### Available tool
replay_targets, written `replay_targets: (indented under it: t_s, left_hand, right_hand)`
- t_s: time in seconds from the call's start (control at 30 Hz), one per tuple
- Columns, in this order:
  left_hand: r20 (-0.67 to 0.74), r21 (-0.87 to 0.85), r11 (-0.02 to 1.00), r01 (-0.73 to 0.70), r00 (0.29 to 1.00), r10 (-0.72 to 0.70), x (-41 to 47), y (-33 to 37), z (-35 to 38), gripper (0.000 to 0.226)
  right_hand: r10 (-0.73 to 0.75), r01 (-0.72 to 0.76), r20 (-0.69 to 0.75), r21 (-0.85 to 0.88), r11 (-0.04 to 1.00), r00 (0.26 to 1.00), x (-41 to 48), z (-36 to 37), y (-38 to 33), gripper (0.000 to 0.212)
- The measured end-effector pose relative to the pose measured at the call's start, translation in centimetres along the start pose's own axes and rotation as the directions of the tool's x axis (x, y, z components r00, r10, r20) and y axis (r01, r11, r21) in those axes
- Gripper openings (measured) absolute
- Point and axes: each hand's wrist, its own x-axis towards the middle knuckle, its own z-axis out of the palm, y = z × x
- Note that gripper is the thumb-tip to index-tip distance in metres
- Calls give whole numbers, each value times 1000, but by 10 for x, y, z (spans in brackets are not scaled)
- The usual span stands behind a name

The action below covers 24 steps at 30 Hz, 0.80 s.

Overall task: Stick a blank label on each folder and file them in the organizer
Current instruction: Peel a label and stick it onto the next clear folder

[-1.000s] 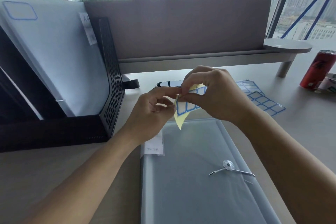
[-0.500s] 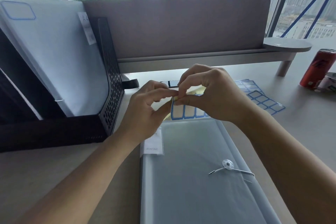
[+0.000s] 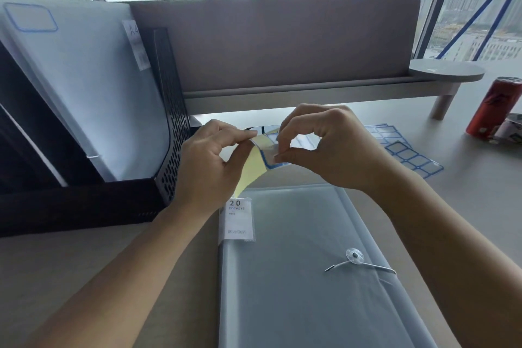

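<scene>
Your left hand [image 3: 210, 161] pinches the yellow backing sheet [image 3: 251, 169] to anchor it. Your right hand [image 3: 333, 150] pinches a blue-bordered label [image 3: 269, 154] at its corner, evidently to peel it. Both work just above the flat folder [image 3: 296, 277], ready for sticking, on the surface [image 3: 84, 277] beside the organizer [image 3: 172, 121], where a filed folder [image 3: 90, 99] stands labelled.

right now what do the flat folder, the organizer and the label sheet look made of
The flat folder is probably plastic, frosted and translucent, with a soft sheen. The organizer is likely metal, matte black; its side panel is punched with neat slots. The label sheet seems to be paper, with a pale yellow backing that bends freely; the label peeling off it curls thinly.
</scene>
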Motion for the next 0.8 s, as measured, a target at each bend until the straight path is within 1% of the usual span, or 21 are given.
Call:
replay_targets:
  t_s: [0.1,0.2,0.3,0.37,0.43,0.57,0.73,0.8]
  left_hand:
    - [23,21,1000,20,1000,-20,-1,-3,1,16]
    - [68,95,994,-62,996,55,-4,-3,2,20]
    - [103,166,970,-176,982,160,-5,1,2,27]
    - [102,171,958,-230,971,215,-6,2,4,22]
    - [95,174,951,-254,966,240,-6,0,5,21]
    - [98,199,953,-228,972,212,-7,-9,6,15]
    - [125,239,944,-230,971,205,-8,-22,5,21]
    - [127,273,939,-209,975,180,-9,-26,4,16]
  right_hand:
    - [8,-9,-26,-19,1000,1000,0,2,2,11]
    - [-3,1,-45,-45,999,999,0,4,4,7]
    - [-27,25,-36,-70,997,999,-1,6,4,9]
    - [-31,28,-25,-84,996,999,-1,8,4,10]
    - [-12,10,-21,-89,996,1000,-1,7,3,11]
    - [12,-13,-15,-58,998,1000,-2,4,2,11]
    - [56,-54,29,-59,997,998,-2,4,4,7]
    - [60,-57,54,-62,996,997,-2,5,5,6]
